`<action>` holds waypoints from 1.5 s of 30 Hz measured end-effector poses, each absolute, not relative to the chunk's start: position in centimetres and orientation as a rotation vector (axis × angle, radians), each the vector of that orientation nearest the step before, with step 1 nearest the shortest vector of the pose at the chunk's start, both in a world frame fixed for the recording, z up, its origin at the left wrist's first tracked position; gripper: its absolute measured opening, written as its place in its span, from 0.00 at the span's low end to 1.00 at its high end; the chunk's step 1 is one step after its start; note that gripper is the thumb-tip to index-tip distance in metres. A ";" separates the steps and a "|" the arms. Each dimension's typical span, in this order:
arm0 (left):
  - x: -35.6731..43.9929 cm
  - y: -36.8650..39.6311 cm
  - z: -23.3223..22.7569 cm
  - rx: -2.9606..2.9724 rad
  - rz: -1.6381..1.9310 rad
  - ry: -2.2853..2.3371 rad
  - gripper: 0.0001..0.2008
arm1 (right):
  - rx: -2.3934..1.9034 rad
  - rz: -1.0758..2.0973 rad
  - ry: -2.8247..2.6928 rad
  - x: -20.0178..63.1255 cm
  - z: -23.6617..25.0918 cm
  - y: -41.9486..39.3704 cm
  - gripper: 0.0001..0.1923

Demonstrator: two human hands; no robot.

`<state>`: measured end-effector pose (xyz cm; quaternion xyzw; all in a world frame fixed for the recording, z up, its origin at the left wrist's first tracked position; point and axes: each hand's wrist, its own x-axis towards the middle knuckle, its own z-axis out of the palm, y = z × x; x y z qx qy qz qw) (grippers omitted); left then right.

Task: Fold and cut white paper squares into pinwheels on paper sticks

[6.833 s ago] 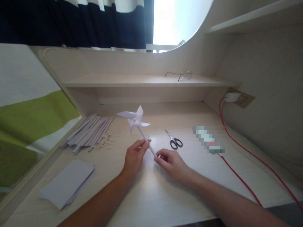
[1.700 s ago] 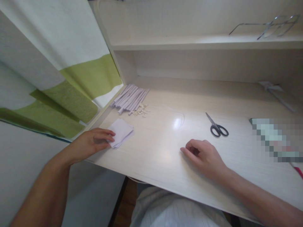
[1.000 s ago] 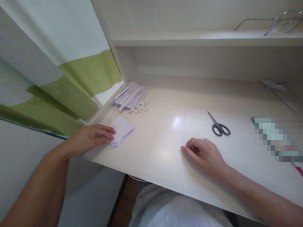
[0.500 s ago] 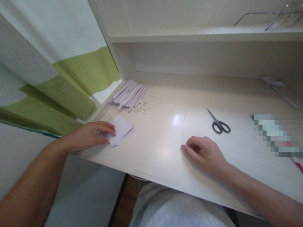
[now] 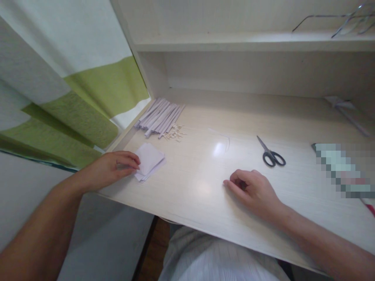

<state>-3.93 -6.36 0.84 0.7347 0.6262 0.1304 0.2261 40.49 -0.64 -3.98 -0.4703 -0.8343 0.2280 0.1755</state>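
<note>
My left hand (image 5: 117, 168) is at the left edge of a small stack of white paper sheets (image 5: 150, 158). Its thumb and fingertips come together on the top sheet, pinching it at the margin. Sheets lower in the stack stick out a little on the near and right sides. My right hand (image 5: 253, 191) rests on the desk with its fingers loosely curled and its thumb pointing left; nothing shows in it. Beyond that hand lies a pair of scissors (image 5: 270, 154) with black handles, blades pointing away.
Behind the stack lie several rolled paper sticks (image 5: 161, 117) beside a small heap of pale string bits (image 5: 175, 133). A thin thread (image 5: 228, 140) lies mid-desk. A blurred flat object (image 5: 341, 168) is at right. Glasses (image 5: 340, 23) sit on the shelf; a curtain (image 5: 102, 86) hangs left.
My left hand's fingertips have drawn slightly left over the paper, thumb and fingers closer together. The top sheet seems shifted a little left. My right hand stays in place.
</note>
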 end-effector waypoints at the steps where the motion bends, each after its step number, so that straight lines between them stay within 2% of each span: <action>1: -3.7 -6.7 1.2 2.069 0.411 1.776 0.12 | -1.335 0.647 -2.361 40.5 -4.0 -0.5 0.14; 3: -2.6 -7.1 2.5 2.234 0.569 1.868 0.09 | -1.343 0.681 -2.339 40.4 -4.0 -0.3 0.14; 6: 0.8 -7.2 4.6 2.329 1.014 1.963 0.05 | -1.354 0.885 -2.194 40.4 -3.4 0.2 0.14; 9: 6.2 -6.4 5.0 2.203 1.500 1.654 0.09 | -1.282 1.226 -1.916 40.6 -2.5 0.6 0.17; 13: 13.1 -4.3 2.5 2.120 1.522 1.305 0.13 | -0.940 1.838 -1.495 41.4 -1.9 1.0 0.23; 15: 15.2 -3.4 1.0 2.075 1.413 1.222 0.14 | -0.882 1.938 -1.326 41.8 -2.0 1.3 0.23; 18: 16.7 -2.6 -0.5 1.980 1.287 1.168 0.15 | -0.982 1.831 -1.259 42.1 -2.2 1.7 0.19; 21: 16.8 -2.4 -0.9 1.852 1.269 1.121 0.15 | -1.119 1.619 -1.238 42.2 -2.3 1.9 0.19; 23: 16.8 -2.3 -0.8 1.781 1.272 1.086 0.14 | -1.148 1.617 -1.204 42.3 -2.2 2.0 0.20; 27: 17.5 -1.5 -0.4 1.779 1.271 1.172 0.08 | -1.099 1.676 -1.249 42.8 -1.9 2.1 0.15; 33: 20.1 1.1 0.8 1.856 0.940 1.320 0.04 | -1.106 1.172 -1.523 43.2 -1.5 1.4 0.07; 35: 20.9 1.8 0.6 1.850 0.892 1.316 0.02 | -1.022 1.148 -1.496 43.2 -1.3 1.2 0.12; 38: 21.6 2.2 -0.4 1.734 0.915 1.287 0.02 | -0.825 1.326 -1.339 43.2 -1.1 1.2 0.23; 40: 21.6 2.0 -1.0 1.666 0.922 1.240 0.03 | -0.782 1.424 -1.293 43.3 -1.1 1.5 0.27; 45: 21.4 1.5 -1.5 1.697 0.880 1.123 0.11 | -0.874 1.521 -1.314 43.1 -2.0 2.0 0.28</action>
